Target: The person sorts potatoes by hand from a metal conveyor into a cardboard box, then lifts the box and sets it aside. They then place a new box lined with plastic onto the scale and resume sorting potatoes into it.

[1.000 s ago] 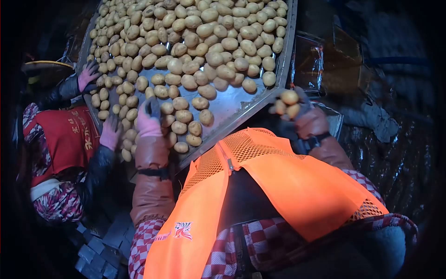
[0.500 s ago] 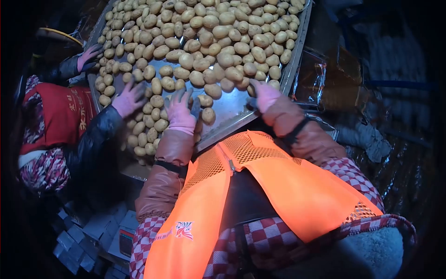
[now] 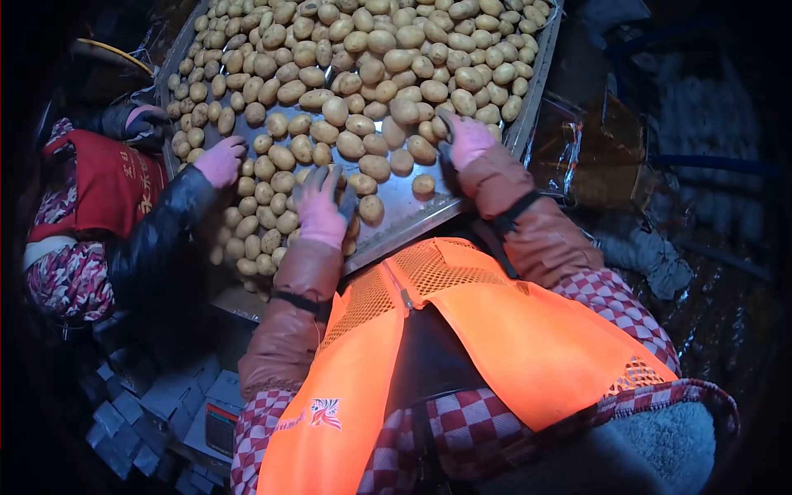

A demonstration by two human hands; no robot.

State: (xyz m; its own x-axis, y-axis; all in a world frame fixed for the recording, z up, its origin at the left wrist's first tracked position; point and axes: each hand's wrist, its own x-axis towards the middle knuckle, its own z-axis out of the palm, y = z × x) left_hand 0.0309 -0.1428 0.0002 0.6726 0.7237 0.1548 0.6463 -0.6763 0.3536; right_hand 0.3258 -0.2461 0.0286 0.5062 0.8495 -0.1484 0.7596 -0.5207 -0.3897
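Many potatoes [image 3: 374, 167] lie on a metal sorting table [image 3: 402, 233], piled thickest at its far side. My left hand [image 3: 322, 210], in a pink glove with grey fingertips, rests fingers spread among potatoes near the front edge. Beside its thumb side sits a potato [image 3: 371, 208]. My right hand [image 3: 468, 139], gloved alike, reaches in from the right with fingers apart, touching the edge of the pile; its fingertips are partly hidden. A single potato [image 3: 423, 184] lies on bare metal between my hands, nearer the right one.
At the left stands a co-worker in a red apron [image 3: 115, 181], one gloved hand [image 3: 221, 162] beside the potatoes and the other [image 3: 147, 120] at the table's left rim. A cardboard box [image 3: 610, 157] is at the right. Stacked pale boxes [image 3: 169, 404] lie low at the left.
My right hand has shifted away from the front edge, further over the potatoes. A potato now lies alone near that edge. The co-worker's nearer hand has drawn back with its fingers together.
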